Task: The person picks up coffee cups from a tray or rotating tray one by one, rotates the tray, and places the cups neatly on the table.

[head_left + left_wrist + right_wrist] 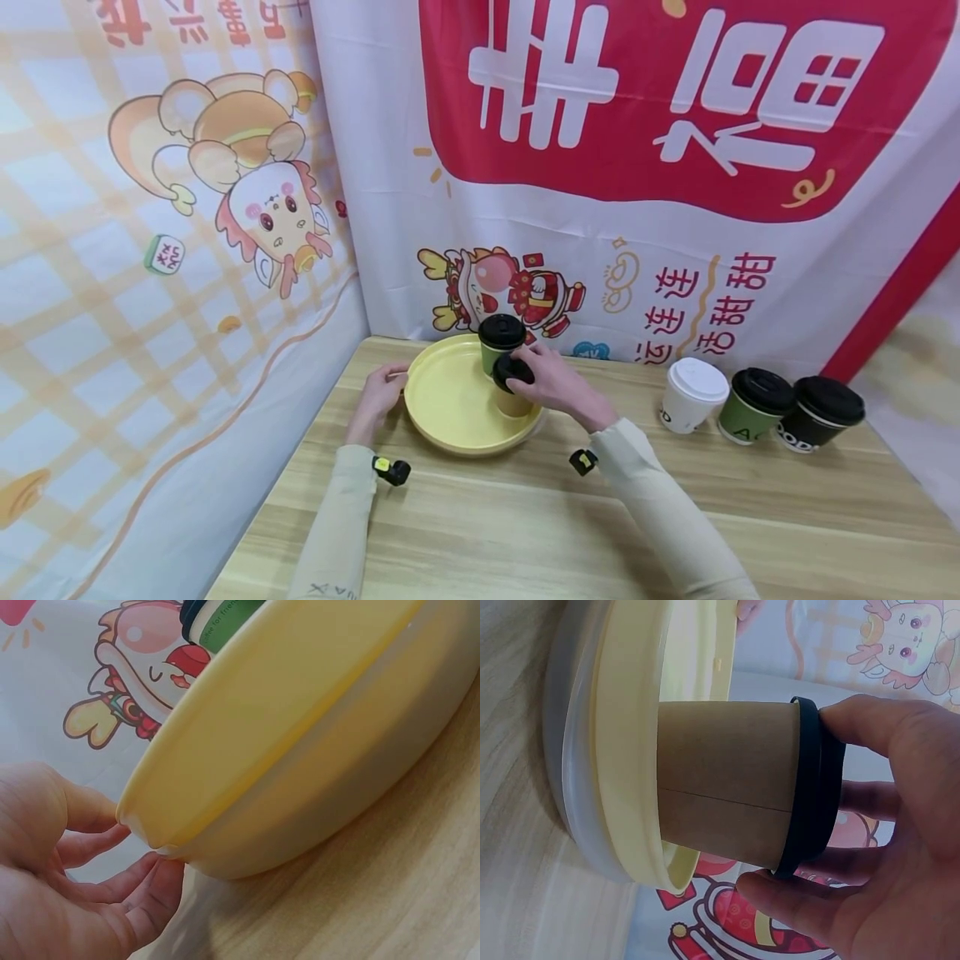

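A round yellow tray with a raised rim lies on the table, a pale translucent layer beneath it. My left hand is at its left edge, thumb and fingers pinching the rim. Inside the tray's right side stands a brown paper coffee cup with a black lid. From above, my right hand grips that lid, thumb on one side and fingers on the other. The cup's base is hidden behind the tray wall. Just behind it, also in the tray, is a green cup with a black lid.
To the right on the wooden table stand a white lidded cup, a green cup with a black lid and a black cup, side by side. Printed cloth hangs along the back and left.
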Tool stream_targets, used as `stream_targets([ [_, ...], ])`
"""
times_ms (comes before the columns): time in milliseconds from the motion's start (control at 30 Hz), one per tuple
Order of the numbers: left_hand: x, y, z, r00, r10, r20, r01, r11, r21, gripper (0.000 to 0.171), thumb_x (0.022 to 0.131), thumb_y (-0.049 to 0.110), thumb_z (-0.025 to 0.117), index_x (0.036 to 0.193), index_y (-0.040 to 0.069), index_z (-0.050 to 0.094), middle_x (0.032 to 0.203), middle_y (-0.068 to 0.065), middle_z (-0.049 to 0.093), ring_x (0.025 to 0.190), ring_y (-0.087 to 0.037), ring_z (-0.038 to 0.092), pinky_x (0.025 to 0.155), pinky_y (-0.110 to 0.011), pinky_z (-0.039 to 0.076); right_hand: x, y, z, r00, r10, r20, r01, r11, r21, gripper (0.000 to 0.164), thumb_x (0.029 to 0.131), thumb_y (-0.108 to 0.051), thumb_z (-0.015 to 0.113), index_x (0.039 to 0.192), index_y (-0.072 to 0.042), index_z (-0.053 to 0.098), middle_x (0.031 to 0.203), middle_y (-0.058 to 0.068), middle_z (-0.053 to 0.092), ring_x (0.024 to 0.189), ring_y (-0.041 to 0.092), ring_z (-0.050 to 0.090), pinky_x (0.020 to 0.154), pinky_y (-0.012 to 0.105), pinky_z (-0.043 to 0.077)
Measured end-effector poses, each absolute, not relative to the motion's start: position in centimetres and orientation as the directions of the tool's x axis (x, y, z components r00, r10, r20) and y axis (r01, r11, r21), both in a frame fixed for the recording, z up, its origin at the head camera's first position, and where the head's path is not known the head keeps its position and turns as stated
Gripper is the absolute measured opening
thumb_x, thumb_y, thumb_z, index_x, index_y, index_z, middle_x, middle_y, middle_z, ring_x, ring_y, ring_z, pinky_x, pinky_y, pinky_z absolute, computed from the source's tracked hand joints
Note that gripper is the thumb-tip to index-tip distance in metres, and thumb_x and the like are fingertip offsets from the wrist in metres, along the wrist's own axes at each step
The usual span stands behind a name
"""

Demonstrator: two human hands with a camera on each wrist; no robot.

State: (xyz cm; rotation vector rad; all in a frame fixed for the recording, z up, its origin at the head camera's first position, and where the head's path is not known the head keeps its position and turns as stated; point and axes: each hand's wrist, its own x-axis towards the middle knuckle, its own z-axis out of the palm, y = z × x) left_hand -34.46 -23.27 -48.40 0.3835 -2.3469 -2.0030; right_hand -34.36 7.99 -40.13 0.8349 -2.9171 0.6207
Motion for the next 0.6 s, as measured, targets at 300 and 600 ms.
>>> stream_targets([
  [300, -34.4, -23.1, -48.6, -0.97, -0.209, -0.122, -0.156, 0.152, 0.976, 0.033, 0.096, 0.013, 0.047, 0.127, 0.002, 0.051, 0.126, -0.018, 0.053, 0.108, -0.029, 0.054, 0.069, -0.025, 0.049, -34.2, 8.5, -40.1, -0.841, -0.506, 0.193, -0.536, 0.728, -0.427, 0.046, 0.085, -0.045, 0.06, 0.122, -0.018, 0.056, 0.121, 0.01, 0.051, 0.103, 0.025, 0.05, 0.087, 0.044, 0.045],
  [600, -34.7, -23.4, -48.9, -0.969, -0.216, -0.123, -0.158, 0.154, 0.975, 0.033, 0.095, 0.014, 0.048, 0.127, 0.004, 0.052, 0.126, -0.017, 0.053, 0.107, -0.027, 0.054, 0.068, -0.024, 0.049, -34.6, 10.8, -39.9, -0.867, -0.421, 0.267, -0.493, 0.636, -0.594, 0.046, 0.086, -0.043, 0.061, 0.12, -0.014, 0.057, 0.12, 0.007, 0.058, 0.111, 0.024, 0.052, 0.094, 0.044, 0.042],
])
